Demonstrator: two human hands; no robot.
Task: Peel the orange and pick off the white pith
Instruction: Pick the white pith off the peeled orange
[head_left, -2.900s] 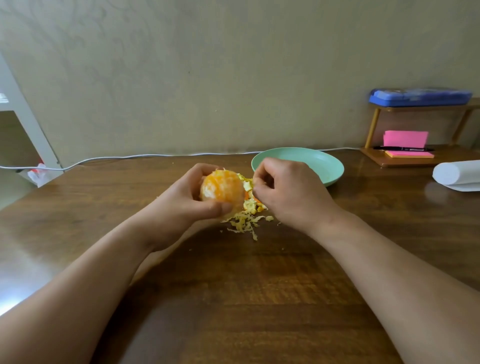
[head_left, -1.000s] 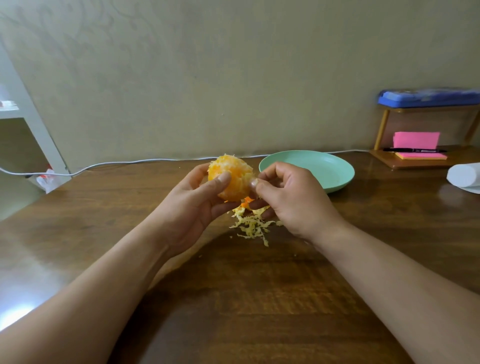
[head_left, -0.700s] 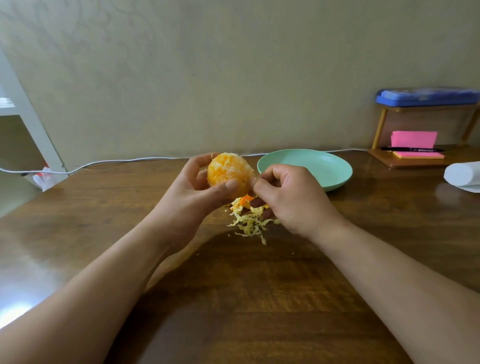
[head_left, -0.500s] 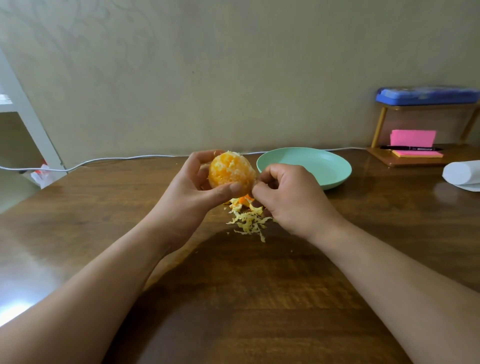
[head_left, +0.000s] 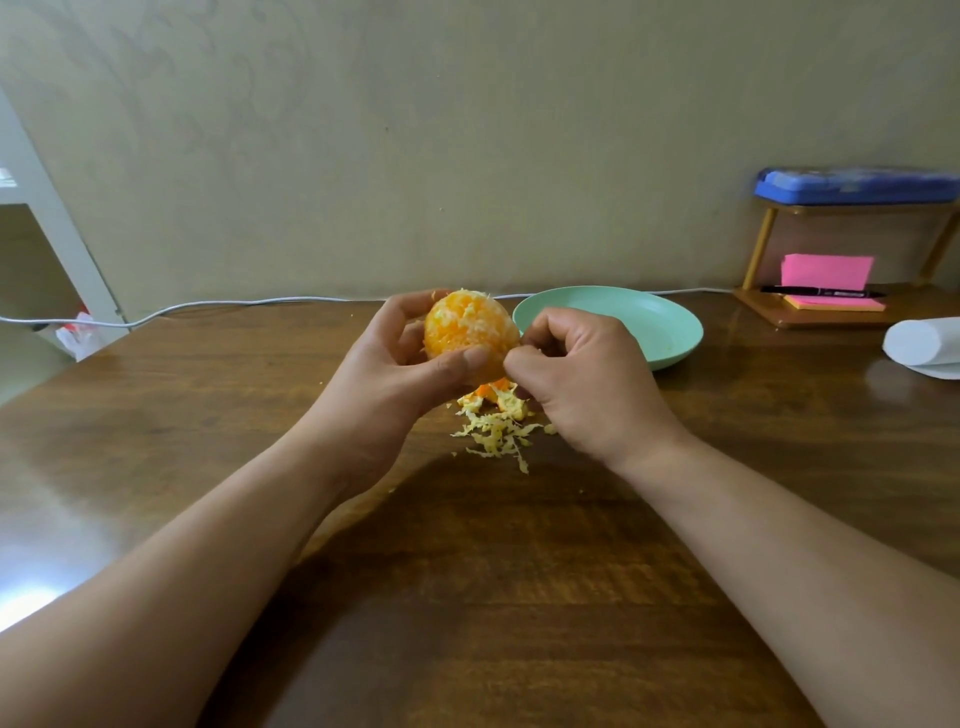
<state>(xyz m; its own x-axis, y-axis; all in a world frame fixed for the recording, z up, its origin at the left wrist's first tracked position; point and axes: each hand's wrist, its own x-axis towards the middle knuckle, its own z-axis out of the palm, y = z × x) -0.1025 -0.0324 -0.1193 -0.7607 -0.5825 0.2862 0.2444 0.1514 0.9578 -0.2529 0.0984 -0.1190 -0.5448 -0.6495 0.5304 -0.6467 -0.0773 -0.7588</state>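
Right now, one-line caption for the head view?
Left hand grips the peeled orange while the right hand pinches pith at its side.

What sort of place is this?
Probably a home desk or study corner: wooden desk, small shelf holding pink sticky notes and a black pen, blue pencil case on top.

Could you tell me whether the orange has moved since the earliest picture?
Yes: the left hand has raised the orange; its top now lines up with the far rim of the green plate, having sat lower before.
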